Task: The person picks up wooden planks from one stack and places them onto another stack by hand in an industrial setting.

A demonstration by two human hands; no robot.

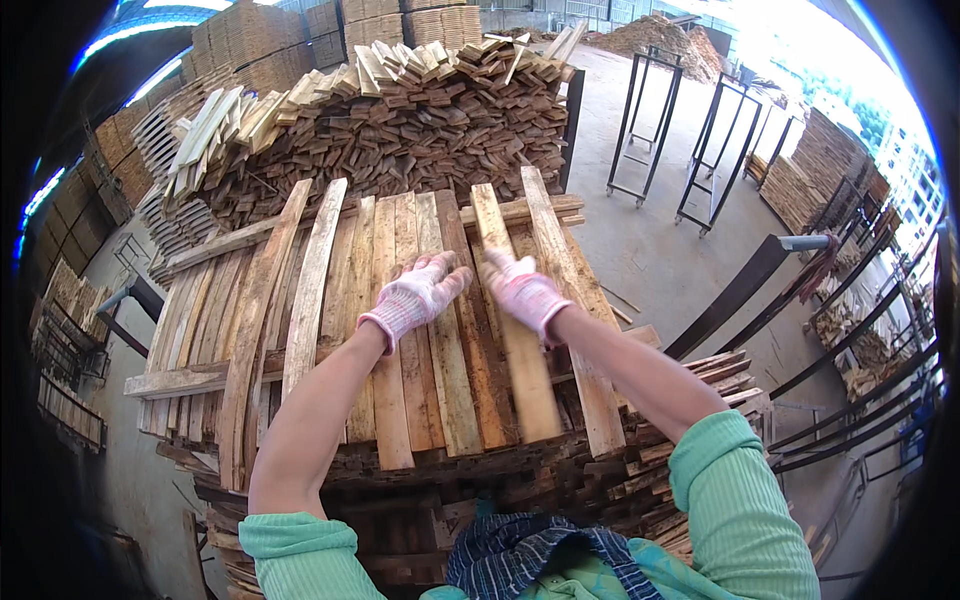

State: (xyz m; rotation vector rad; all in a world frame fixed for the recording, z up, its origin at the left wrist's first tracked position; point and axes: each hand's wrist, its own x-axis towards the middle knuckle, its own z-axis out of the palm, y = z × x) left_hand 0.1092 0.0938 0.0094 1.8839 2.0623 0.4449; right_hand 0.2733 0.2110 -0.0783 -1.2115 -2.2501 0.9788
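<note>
Both my hands wear pink-and-white knit gloves and reach out over a layer of long wooden planks (400, 330) laid side by side on a stack. My left hand (420, 292) hovers palm down with fingers spread over the middle planks, holding nothing. My right hand (522, 290) rests on a pale plank (520, 380) just right of centre, fingers spread along it. I cannot tell whether the fingers grip its edge. My sleeves are green.
A big jumbled pile of short boards (400, 120) rises right behind the layer. Crosswise battens (200, 378) stick out at the left. Black metal frames (640, 130) stand on the concrete floor to the right. More timber stacks (820, 160) line the yard.
</note>
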